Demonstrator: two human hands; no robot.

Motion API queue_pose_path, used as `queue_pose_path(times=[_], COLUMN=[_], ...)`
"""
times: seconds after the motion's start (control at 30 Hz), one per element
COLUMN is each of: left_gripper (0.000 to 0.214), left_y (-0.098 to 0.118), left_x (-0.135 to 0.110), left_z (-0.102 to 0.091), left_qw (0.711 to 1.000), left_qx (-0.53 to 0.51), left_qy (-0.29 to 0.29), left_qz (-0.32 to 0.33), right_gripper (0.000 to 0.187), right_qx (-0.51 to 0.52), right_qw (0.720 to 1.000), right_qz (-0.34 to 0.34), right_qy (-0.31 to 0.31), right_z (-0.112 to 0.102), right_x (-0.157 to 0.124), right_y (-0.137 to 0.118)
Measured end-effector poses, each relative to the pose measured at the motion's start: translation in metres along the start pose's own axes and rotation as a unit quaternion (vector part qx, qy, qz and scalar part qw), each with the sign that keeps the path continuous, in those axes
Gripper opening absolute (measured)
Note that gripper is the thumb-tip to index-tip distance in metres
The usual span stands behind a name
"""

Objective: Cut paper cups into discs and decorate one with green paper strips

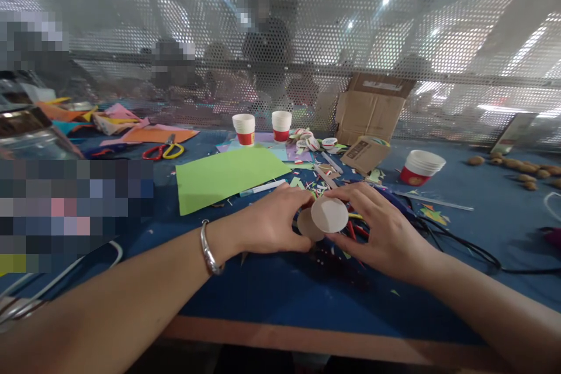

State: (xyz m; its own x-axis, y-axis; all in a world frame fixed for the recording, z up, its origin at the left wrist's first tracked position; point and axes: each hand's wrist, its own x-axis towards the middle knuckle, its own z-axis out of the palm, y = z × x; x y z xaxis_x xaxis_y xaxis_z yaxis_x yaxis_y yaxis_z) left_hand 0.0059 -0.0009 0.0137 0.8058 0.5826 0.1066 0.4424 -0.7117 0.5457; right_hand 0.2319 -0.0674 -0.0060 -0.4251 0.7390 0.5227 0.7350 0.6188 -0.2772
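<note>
Both my hands are over the middle of the blue table, close together. My right hand pinches a pale round paper disc between thumb and fingers. Behind that disc and partly covered by it, a second, duller paper disc is gripped by my left hand. The two discs overlap in my view; whether they touch I cannot tell. Paper scraps in green, white and red lie scattered just beyond my fingers. A sheet of green paper lies beyond my left hand.
Stacked paper cups stand at the back, with another stack at right. Scissors and coloured paper lie at left. An open cardboard box leans near the mesh wall. A black cable crosses the right side.
</note>
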Motion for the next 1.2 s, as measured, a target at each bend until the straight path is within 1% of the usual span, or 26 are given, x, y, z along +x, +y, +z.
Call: queue_pose_path(times=[0.13,0.23,0.3,0.4,0.43,0.5,0.63,0.8,0.9,0.97,1.07,1.2], left_gripper=[0.050,0.051,0.049,0.048,0.048,0.049,0.051,0.045,0.044,0.047,0.052,0.055], left_y=[0.001,0.003,0.005,0.006,0.006,0.005,0.006,0.011,0.014,0.015,0.015,0.013], left_x=[-0.001,0.000,0.001,0.003,0.003,0.004,0.005,0.005,0.005,0.005,0.005,0.006], left_z=[-0.002,-0.001,0.000,0.003,0.004,0.006,0.006,0.005,0.007,0.010,0.013,0.015], left_qw=[0.996,0.986,0.973,0.935,0.923,0.909,0.896,0.877,0.870,0.876,0.896,0.915], left_qx=[-0.071,-0.144,-0.220,-0.353,-0.383,-0.415,-0.439,-0.475,-0.485,-0.473,-0.432,-0.391], left_qy=[0.060,0.079,0.065,0.017,0.005,-0.007,-0.017,-0.022,-0.008,0.009,0.029,0.032], left_qz=[-0.017,-0.036,-0.038,-0.043,-0.044,-0.045,-0.060,-0.072,-0.083,-0.092,-0.102,-0.096], right_gripper=[0.046,0.047,0.046,0.048,0.050,0.055,0.060,0.055,0.053,0.055,0.058,0.061], right_qx=[-0.007,-0.016,-0.022,-0.029,-0.029,-0.030,-0.031,-0.031,-0.023,-0.019,-0.023,-0.033], right_qw=[1.000,1.000,1.000,0.999,0.999,0.999,0.999,0.998,0.999,0.999,0.999,0.998], right_qz=[0.004,-0.003,-0.007,-0.009,-0.011,-0.018,-0.023,-0.039,-0.040,-0.042,-0.045,-0.048], right_qy=[0.004,0.017,0.019,0.019,0.019,0.019,0.014,0.023,0.013,0.007,0.003,-0.004], right_z=[-0.003,-0.005,-0.006,-0.007,-0.007,-0.008,-0.008,-0.008,-0.008,-0.008,-0.006,-0.005], right_x=[-0.001,-0.002,-0.002,-0.002,-0.002,-0.003,-0.004,-0.004,-0.004,-0.004,-0.005,-0.005], right_y=[0.001,0.001,0.000,-0.002,-0.003,-0.004,-0.003,0.000,0.000,-0.001,-0.001,-0.001])
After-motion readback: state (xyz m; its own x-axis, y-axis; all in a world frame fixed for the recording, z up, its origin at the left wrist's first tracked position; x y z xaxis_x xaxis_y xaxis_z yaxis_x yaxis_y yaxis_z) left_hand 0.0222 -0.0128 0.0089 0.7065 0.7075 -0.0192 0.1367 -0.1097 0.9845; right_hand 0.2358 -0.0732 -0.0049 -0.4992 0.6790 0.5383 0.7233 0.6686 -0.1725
